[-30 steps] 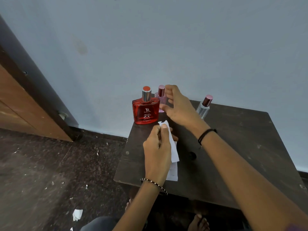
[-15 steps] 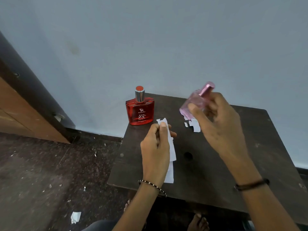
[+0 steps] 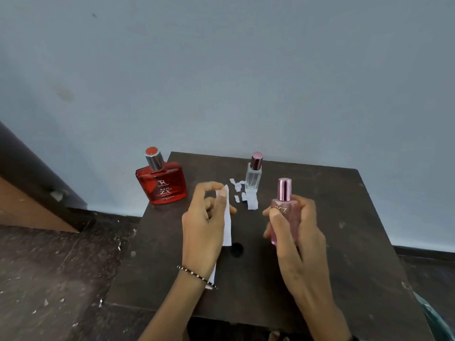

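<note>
Pink glass perfume bottle (image 3: 283, 208), likely fragile, slippery, is gripped mid-body by right hand (image 3: 300, 242); white paper strip (image 3: 227, 225) is pinched by left hand (image 3: 200, 227).

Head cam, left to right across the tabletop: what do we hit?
red perfume bottle → left hand, pinching the paper strip → clear bottle → pink bottle, gripped by the right hand. Left out: torn paper scraps, which overlap the clear bottle.

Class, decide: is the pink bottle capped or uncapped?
Capped: a shiny pink cap sits on the pink bottle, which the right hand grips upright.
</note>
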A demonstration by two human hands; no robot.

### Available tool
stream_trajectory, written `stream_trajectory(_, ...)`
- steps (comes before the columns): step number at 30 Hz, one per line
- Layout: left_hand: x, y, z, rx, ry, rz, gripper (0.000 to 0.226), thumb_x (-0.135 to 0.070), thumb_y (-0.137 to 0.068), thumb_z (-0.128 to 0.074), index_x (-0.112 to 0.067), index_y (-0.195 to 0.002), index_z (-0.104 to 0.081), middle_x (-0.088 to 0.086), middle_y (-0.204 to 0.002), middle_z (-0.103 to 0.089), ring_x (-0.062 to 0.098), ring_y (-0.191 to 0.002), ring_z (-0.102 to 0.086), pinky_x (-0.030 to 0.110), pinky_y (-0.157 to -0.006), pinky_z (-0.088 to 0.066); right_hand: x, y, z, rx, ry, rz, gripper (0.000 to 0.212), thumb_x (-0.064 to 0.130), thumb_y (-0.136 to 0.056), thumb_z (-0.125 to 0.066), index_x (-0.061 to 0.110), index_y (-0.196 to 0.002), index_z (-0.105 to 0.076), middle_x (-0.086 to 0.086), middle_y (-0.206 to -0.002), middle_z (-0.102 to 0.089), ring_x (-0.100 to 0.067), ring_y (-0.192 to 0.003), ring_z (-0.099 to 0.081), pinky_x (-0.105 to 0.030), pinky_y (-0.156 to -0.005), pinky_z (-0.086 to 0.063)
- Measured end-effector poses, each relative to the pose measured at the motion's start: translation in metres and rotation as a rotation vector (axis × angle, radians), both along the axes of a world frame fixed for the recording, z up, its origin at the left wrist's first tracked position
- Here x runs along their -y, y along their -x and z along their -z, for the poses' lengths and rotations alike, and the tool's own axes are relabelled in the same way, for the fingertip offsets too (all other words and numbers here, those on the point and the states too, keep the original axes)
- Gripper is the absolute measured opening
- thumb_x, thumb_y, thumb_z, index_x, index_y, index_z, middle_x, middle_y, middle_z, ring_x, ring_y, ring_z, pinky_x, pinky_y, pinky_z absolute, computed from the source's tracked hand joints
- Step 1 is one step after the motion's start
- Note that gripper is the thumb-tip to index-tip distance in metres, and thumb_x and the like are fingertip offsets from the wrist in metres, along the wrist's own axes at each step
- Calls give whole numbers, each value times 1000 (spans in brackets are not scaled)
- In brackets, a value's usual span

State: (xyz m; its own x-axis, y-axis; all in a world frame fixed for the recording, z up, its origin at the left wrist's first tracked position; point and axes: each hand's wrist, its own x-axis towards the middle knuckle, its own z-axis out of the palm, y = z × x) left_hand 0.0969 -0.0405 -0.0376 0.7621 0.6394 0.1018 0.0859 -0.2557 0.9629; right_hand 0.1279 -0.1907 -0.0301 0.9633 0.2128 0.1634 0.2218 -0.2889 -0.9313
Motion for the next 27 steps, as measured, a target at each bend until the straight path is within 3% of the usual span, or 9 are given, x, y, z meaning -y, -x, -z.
stream_trajectory(3,5,-4,6,-14,-24,6,16,-48,-100,-54,-35,-99,-64,-18,-78,-74,-2,-77,-70,18,-67,-51,6,-4,0,4,-29,9,13,44,-93,-49,40,-105,-49,18,-93,-69,-6,-76,-67,-10,-60,-52)
stream_trajectory(5,6,-4,9,-5,-33,6,18,-48,-99,-54,-36,-97,-66,-18,-79,-74,-2,-78,-70,19,-68,-53,10,-5,0,0,-15,0,15,43,-92,-51,43,-107,-49,14,-92,-69,-11,-73,-66,-16,-61,-55)
stream_trajectory(8,5,-3,9,11,-27,16,18,-46,-99,-56,-35,-97,-70,-20,-83,-75,0,-77,-71,32,-72,-59,13,-5,2,-25,16,-26,25,43,-90,-53,39,-115,-51,11,-84,-69,-10,-67,-66,-19,-59,-55)
stream_trajectory(11,5,-3,3,29,-41,30,13,-40,-100,-58,-40,-95,-71,-24,-89,-76,-3,-91,-70,23,-77,-55,12,-6,6,-65,30,-57,23,36,-97,-59,31,-118,-55,8,-80,-69,-6,-68,-66,-16,-61,-54)
stream_trajectory(16,10,-1,-3,55,67,159,21,-37,-97,-56,-35,-106,-75,-8,-99,-78,9,-88,-73,36,-75,-61,4,-5,3,-192,13,-176,34,29,-97,-65,30,-129,-53,6,-95,-69,-1,-70,-65,-20,-66,-53)
stream_trajectory(18,14,0,-9,99,161,235,25,-43,-96,-55,-37,-102,-78,-5,-94,-79,11,-87,-75,29,-75,-62,2,-3,1,-219,-51,-227,38,30,-96,-66,31,-131,-51,1,-103,-70,-5,-72,-64,-24,-67,-52)
stream_trajectory(20,16,1,-15,125,232,305,24,-46,-94,-56,-41,-94,-79,-5,-89,-80,12,-84,-77,21,-69,-60,1,-2,0,-239,-96,-264,39,36,-90,-67,32,-126,-51,0,-98,-71,-4,-66,-64,-22,-62,-51)
stream_trajectory(24,13,-1,-13,120,260,339,30,-53,-88,-67,-26,-91,-81,6,-85,-79,29,-81,-76,38,-73,-63,0,0,-2,-279,-192,-309,28,32,-95,-69,31,-117,-51,-6,-84,-71,-11,-52,-58,-22,-50,-49)
stream_trajectory(27,11,-3,-14,141,235,272,27,-52,-85,-72,-27,-86,-82,1,-81,-79,27,-76,-76,37,-69,-63,0,1,-1,-265,-136,-314,35,39,-91,-71,35,-118,-49,-2,-89,-72,-6,-59,-64,-19,-55,-51)
